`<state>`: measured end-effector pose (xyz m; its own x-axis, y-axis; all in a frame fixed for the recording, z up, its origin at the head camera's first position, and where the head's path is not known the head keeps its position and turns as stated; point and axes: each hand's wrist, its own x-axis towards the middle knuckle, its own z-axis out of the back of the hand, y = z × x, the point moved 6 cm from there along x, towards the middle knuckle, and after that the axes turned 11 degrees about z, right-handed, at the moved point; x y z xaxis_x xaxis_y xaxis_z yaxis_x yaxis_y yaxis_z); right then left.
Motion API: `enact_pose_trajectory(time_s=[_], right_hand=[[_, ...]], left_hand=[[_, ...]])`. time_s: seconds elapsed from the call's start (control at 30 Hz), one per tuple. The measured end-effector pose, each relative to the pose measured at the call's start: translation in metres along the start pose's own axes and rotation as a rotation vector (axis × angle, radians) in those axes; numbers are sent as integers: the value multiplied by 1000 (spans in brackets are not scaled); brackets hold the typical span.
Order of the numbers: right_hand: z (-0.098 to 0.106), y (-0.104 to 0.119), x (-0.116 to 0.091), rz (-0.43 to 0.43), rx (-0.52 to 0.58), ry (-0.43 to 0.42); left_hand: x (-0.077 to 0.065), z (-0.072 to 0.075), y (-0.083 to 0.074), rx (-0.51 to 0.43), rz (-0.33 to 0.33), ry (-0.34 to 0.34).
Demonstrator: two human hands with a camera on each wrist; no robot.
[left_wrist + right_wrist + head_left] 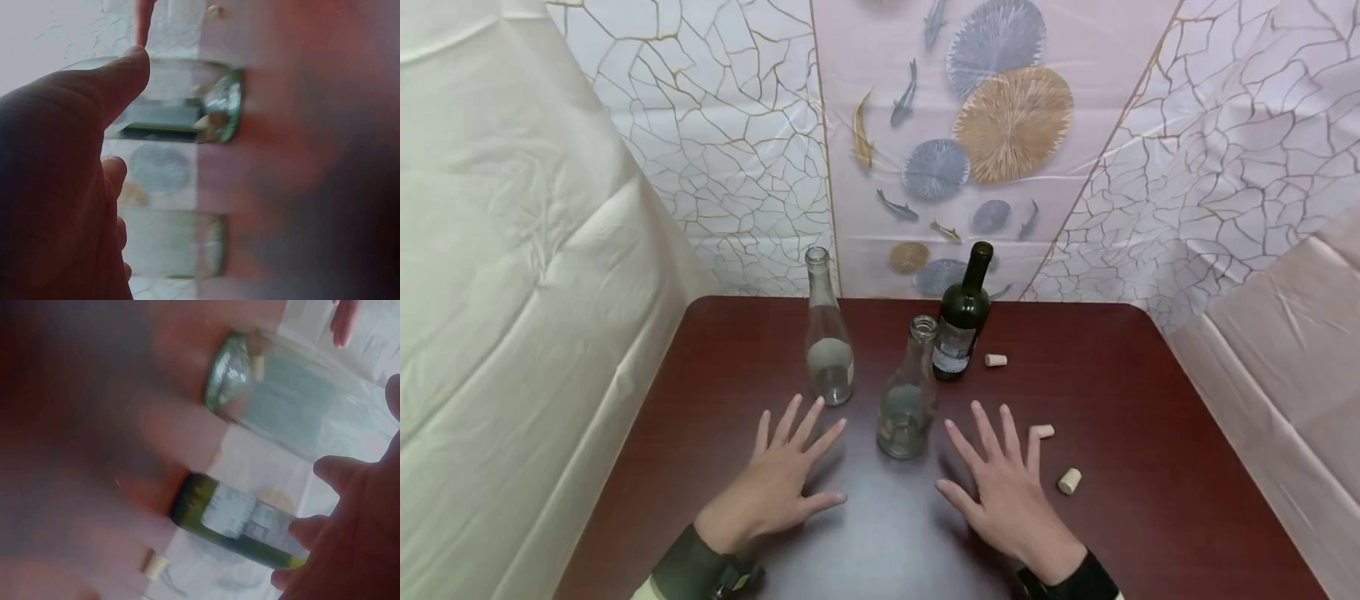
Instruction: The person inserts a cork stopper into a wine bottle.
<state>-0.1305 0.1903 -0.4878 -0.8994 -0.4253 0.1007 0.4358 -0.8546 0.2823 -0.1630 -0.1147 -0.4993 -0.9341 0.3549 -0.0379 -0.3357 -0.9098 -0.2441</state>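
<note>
My left hand (775, 483) hovers over the table with fingers spread and straight, holding nothing. Just beyond its fingertips stands a tall clear glass bottle (829, 358) with a pale label. My right hand (1003, 492), also spread, holds nothing; its little finger overlaps one cork (1045, 431) in the head view, and I cannot tell whether they touch. Between the hands, a little farther off, a wider clear glass bottle (904, 417) stands upright. Behind it is a dark green wine bottle (962, 321) with a label. Another cork (1069, 481) lies right of my right hand.
A third cork (996, 360) lies beside the green bottle. All stand or lie on a dark red-brown table (1135, 375) with rounded far corners. Patterned cloth (737, 150) hangs behind it, and pale fabric (535, 275) flanks both sides.
</note>
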Motion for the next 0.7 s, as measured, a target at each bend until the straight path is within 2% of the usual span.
enact_pose_trajectory(time_s=[0.1, 0.2, 0.3, 0.5, 0.6, 0.7], right_hand=[[-13, -1, -1, -14, 21, 36], [-23, -3, -1, -32, 16, 49], [-26, -8, 1, -45, 1, 49], [-30, -14, -1, -62, 23, 80], [-19, -21, 1, -48, -3, 10], [-2, -33, 0, -73, -17, -90]], left_hand=[[0, -15, 0, -28, -1, 45], [1, -24, 0, -45, -4, 35], [6, -26, 2, -45, 0, 21], [8, -33, 4, -84, 6, 86], [10, -30, 3, -126, -5, 60], [11, -25, 0, -151, -31, 11]])
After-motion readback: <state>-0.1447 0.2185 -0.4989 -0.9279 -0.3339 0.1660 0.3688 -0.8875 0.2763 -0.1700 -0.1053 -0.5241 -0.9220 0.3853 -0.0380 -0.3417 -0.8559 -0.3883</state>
